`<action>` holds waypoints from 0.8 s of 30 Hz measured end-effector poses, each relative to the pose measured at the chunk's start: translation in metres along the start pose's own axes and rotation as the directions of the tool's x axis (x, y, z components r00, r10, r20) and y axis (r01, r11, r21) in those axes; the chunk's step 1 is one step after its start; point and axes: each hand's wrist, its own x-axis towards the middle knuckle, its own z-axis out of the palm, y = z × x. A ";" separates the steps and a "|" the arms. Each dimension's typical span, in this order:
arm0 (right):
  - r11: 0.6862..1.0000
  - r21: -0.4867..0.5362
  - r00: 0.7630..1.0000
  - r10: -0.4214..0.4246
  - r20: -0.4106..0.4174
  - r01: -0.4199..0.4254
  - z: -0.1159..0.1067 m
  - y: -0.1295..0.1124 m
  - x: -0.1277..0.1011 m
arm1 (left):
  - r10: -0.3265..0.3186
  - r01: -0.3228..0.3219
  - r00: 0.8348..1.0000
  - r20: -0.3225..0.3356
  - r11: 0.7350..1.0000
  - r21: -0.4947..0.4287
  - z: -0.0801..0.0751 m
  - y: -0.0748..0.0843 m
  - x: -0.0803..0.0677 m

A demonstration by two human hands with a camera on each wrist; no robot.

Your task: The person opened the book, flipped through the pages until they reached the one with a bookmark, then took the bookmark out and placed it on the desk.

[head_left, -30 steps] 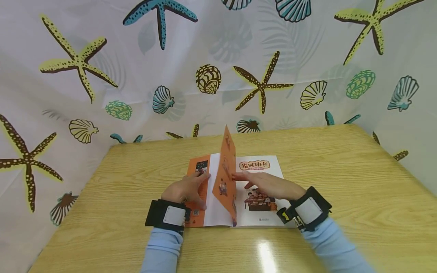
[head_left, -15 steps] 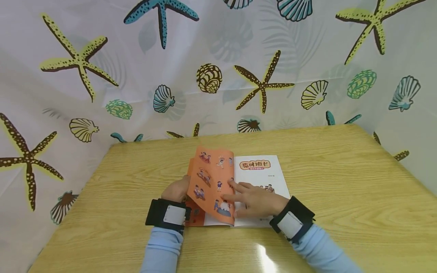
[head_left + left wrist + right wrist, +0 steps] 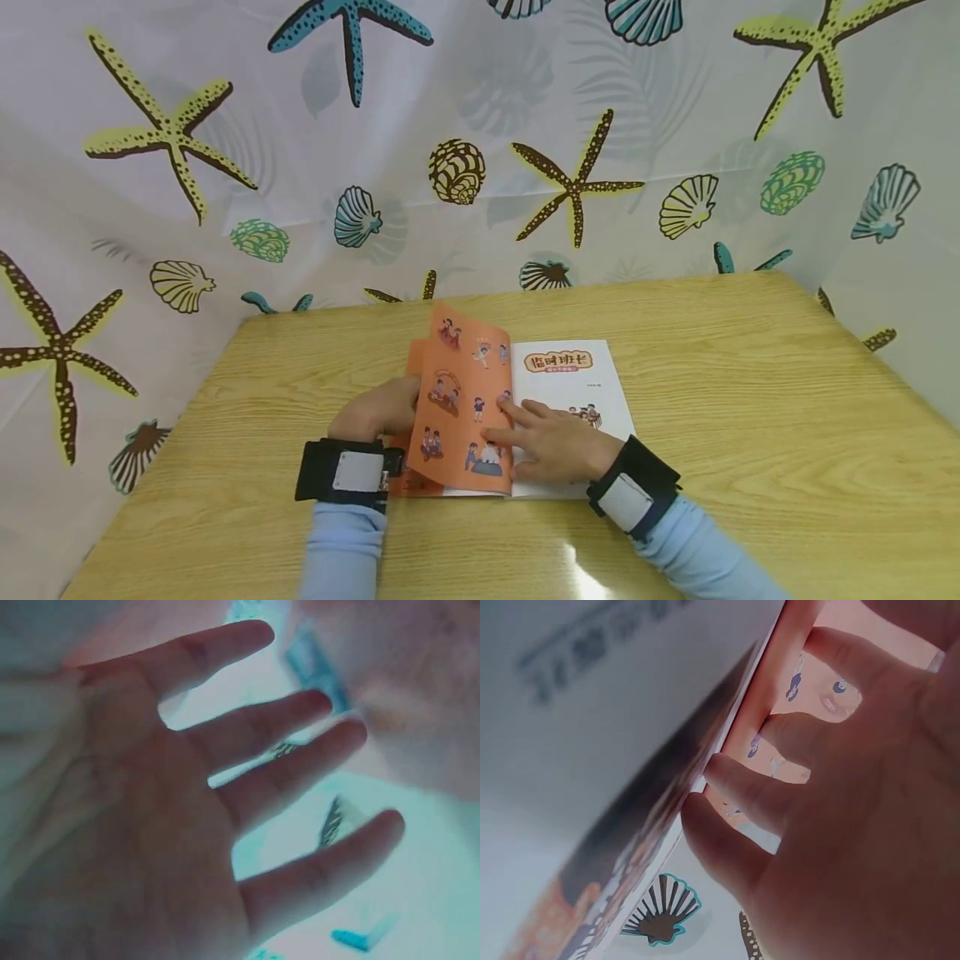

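Observation:
A book lies spread on the wooden table, with a white title page [image 3: 558,379] at right. Its orange illustrated page [image 3: 465,408] slants up over the left side. My left hand [image 3: 378,410] is at that page's left edge, fingertips hidden behind it. In the left wrist view the left hand [image 3: 172,795] shows straight, spread fingers with nothing between them. My right hand [image 3: 558,442] rests with extended fingers over the white page, fingertips on the orange page by the fold. The right wrist view shows the right hand [image 3: 847,780] with its fingertips along the fold.
The wooden table [image 3: 750,417] extends on both sides of the book. Behind it hangs a pale cloth [image 3: 405,83] printed with starfish and shells. Each wrist wears a black strap, the left strap [image 3: 322,475] and the right strap [image 3: 648,475].
The orange page has swung from upright over to the left. My right hand has come down beside the fold. My left hand has slid slightly left, its fingers now behind the page.

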 end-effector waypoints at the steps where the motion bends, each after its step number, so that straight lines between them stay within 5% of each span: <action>1: 1.000 -0.001 1.000 0.009 0.000 -0.009 0.000 -0.001 0.000 | 0.047 -0.047 0.999 -0.001 0.999 0.013 -0.007 0.006 -0.007; 2: 1.000 -0.003 1.000 0.017 -0.001 -0.017 0.001 -0.001 0.000 | 0.102 -0.102 0.995 -0.011 0.994 0.026 -0.013 0.012 -0.014; 7: 1.000 -0.009 1.000 0.025 -0.003 -0.025 0.001 -0.003 0.001 | 0.121 -0.104 0.979 -0.162 0.988 0.111 -0.031 0.029 -0.035; 10: 1.000 -0.011 1.000 0.022 -0.002 -0.022 0.001 -0.003 0.001 | 0.130 -0.107 0.973 -0.189 0.986 0.127 -0.032 0.038 -0.037; 18: 1.000 -0.001 1.000 0.029 0.004 -0.029 0.001 -0.002 0.002 | 0.114 -0.111 0.993 -0.012 0.983 0.146 -0.007 0.038 -0.011; 24: 1.000 -0.008 1.000 0.022 -0.003 -0.022 0.002 -0.003 0.001 | -0.013 -0.005 0.994 0.108 0.987 0.161 0.014 0.028 0.005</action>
